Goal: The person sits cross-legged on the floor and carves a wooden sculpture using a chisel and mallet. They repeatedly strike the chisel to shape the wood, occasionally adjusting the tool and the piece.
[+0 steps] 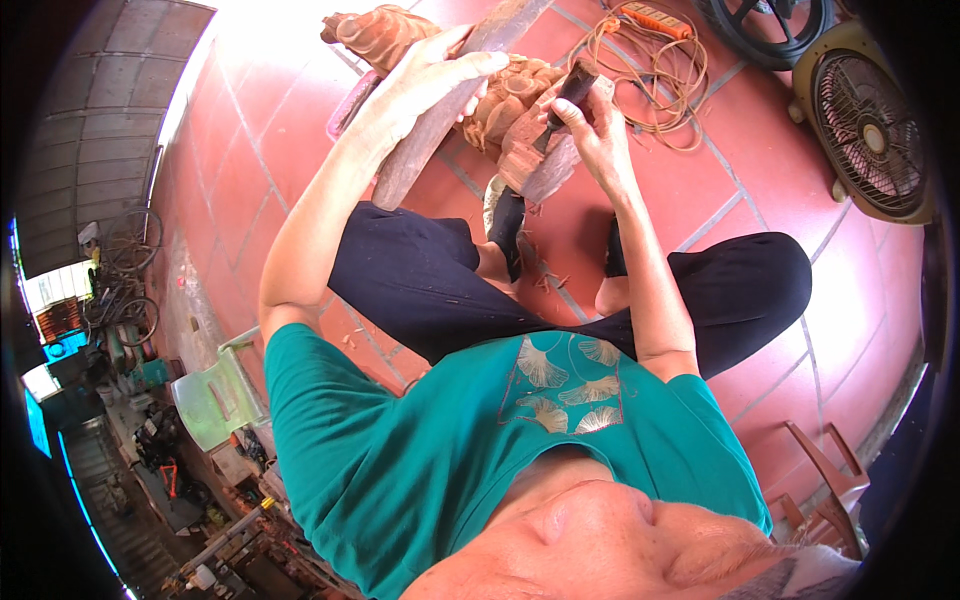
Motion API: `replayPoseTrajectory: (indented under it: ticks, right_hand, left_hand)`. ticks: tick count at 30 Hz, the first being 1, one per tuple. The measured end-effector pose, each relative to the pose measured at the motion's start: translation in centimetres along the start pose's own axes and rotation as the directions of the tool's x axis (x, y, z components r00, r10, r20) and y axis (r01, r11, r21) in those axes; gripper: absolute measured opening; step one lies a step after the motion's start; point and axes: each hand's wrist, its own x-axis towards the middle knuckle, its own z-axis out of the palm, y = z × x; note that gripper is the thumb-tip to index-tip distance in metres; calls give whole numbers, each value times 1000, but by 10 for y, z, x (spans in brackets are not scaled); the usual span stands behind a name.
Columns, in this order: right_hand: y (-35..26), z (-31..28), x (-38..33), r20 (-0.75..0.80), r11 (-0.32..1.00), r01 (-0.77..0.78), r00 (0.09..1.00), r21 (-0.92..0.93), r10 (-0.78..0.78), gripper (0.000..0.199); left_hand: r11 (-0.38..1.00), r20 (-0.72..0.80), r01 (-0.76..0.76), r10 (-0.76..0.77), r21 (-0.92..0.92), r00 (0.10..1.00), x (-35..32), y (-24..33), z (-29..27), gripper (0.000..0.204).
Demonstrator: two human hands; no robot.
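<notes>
My left hand (425, 85) is wrapped round a long, flat, greyish wooden bat (420, 150), which slants across the top middle. In my right hand (600, 135) is a chisel (574, 88) with a dark handle, held nearly upright. Its lower end is against the rough end of a carved wooden piece (510, 90), though the cutting edge itself is hard to see. The carving lies on the floor in front of my feet, its far-left part (385, 32) showing beyond my left hand. The bat, held above the carving, hides part of it and is apart from the chisel.
Wood chips lie on the red tiled floor (270, 160) between my feet. An orange power strip (655, 20) with a coiled cord (690, 90) is beyond my right hand. A box fan (870, 130) and a wheel (765, 25) stand far right, a green plastic chair (215, 395) at left.
</notes>
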Motion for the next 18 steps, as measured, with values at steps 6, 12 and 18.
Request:
replayPoseTrajectory:
  ticks: [6,12,18]
  right_hand:
    - [-1,7,2,-17,996,-29,999,-85,28,26]
    - [12,4,6,-12,974,-11,1000,-226,8,33]
    - [13,7,6,-10,985,-16,1000,-174,14,32]
  left_hand:
    - [908,-189,-368,404,197,895,-5,29,8,60]
    - [856,-97,-342,407,388,908,-20,75,7,64]
    - [686,244,-327,218,650,945,-21,40,11,78]
